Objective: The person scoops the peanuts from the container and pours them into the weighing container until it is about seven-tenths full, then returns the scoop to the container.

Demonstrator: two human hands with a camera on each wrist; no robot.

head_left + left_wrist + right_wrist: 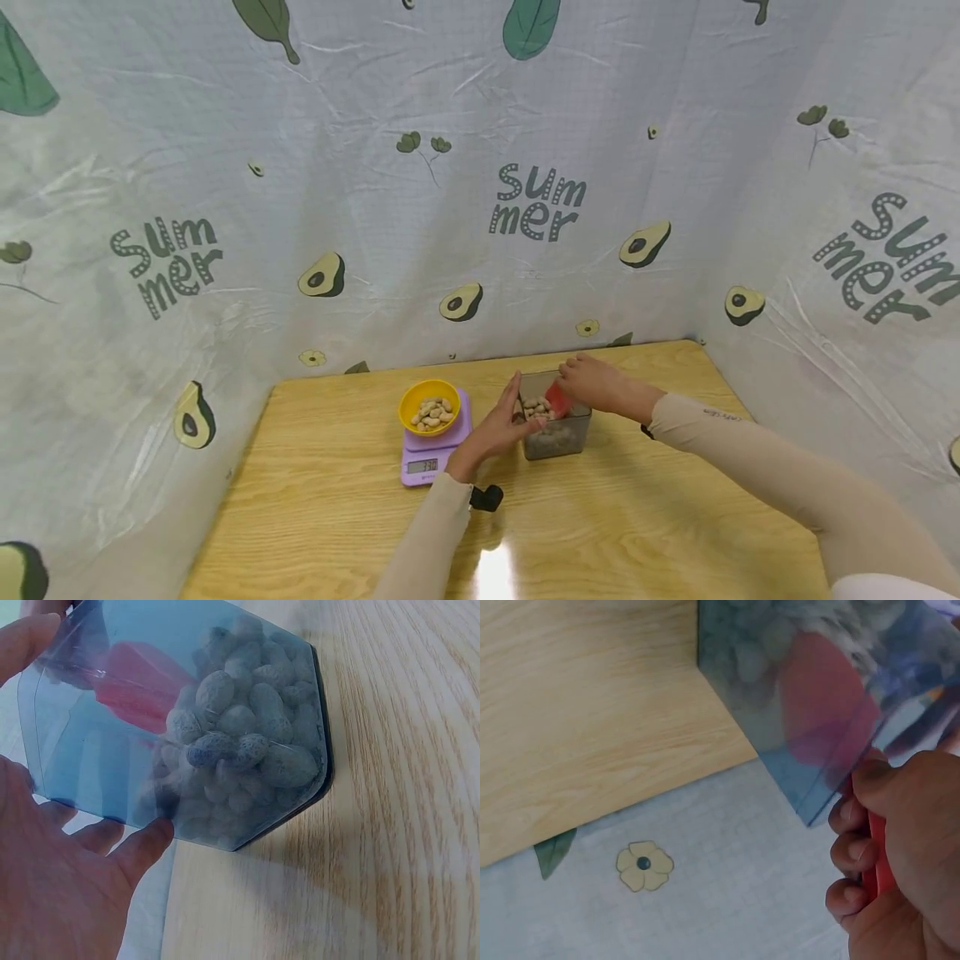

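Observation:
A clear grey plastic container point(557, 438) stands on the table, partly filled with unshelled peanuts point(259, 727). My left hand point(495, 429) holds it at the near left corner; in the left wrist view the thumb point(26, 641) is at the rim and the fingers lie along the side. My right hand point(907, 847) grips the handle of a red scoop point(821, 705), its fingers curled round it. The scoop's blade is down inside the container, against the peanuts. To the left, a yellow bowl point(406, 406) with peanuts sits on a purple kitchen scale point(414, 457).
The wooden table point(315, 500) has a white printed sheet point(450, 200) rising behind it and at both sides. The scale's small display point(423, 466) is lit, its digits hard to read. Bright glare lies on the table's near part.

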